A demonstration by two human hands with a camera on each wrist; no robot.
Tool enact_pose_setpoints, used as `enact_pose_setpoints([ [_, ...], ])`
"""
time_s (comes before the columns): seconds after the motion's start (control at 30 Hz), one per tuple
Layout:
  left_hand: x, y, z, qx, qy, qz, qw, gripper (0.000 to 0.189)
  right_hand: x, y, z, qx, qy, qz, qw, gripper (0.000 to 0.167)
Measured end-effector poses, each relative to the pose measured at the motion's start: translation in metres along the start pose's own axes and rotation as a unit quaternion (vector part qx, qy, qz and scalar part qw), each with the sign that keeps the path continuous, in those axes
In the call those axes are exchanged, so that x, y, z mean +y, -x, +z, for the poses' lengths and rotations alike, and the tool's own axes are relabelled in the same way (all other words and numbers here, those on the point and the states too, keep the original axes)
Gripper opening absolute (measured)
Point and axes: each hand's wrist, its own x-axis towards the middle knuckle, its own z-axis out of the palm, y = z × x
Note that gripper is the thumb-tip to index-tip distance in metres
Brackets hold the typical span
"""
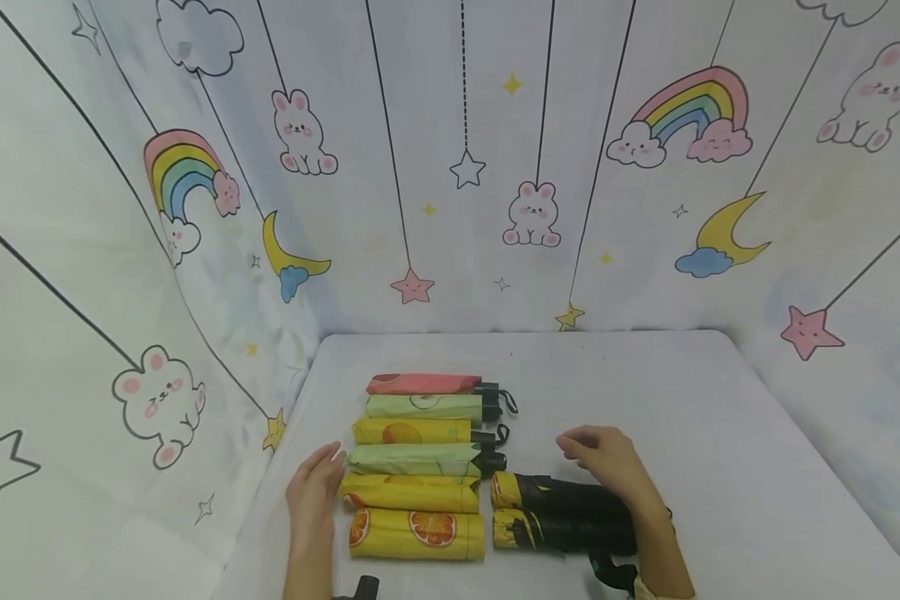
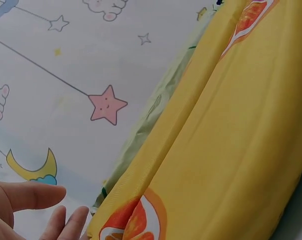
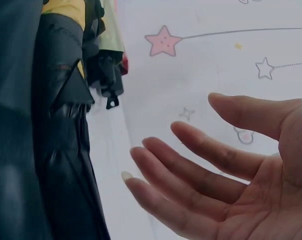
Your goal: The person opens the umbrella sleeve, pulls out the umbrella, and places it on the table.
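Several folded umbrellas lie stacked in a row on the table, handles to the right. From the back come a red umbrella (image 1: 423, 384), a light green umbrella (image 1: 423, 407), a yellow umbrella (image 1: 408, 432), another green umbrella (image 1: 412, 459) and a yellow umbrella (image 1: 412, 494). Nearest is a yellow umbrella (image 1: 390, 533) with orange slices, large in the left wrist view. My left hand (image 1: 312, 487) is beside their left ends, fingers loosely extended, holding nothing. Two black-and-yellow umbrellas (image 1: 570, 525) lie right of the row. My right hand (image 1: 607, 458) hovers by them, empty, fingers spread and relaxed.
A white table (image 1: 765, 467) carries everything, with white walls (image 1: 465, 275) printed with bunnies, stars and rainbows rising behind and at the sides. Dark straps (image 1: 612, 573) show near both wrists at the front.
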Motion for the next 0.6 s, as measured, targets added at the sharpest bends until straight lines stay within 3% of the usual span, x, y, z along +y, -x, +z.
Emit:
enact_pose_setpoints([
  [0.2, -0.001, 0.000, 0.006, -0.004, -0.023, -0.008, 0.9997, 0.053, -0.011, -0.007, 0.009, -0.010, 0.007, -0.017, 0.9998, 0.030],
  [0.6, -0.003, 0.002, 0.014, 0.002, -0.030, -0.007, 0.9995, 0.048, -0.029, -0.025, 0.029, -0.037, -0.005, -0.013, 0.9992, 0.029],
])
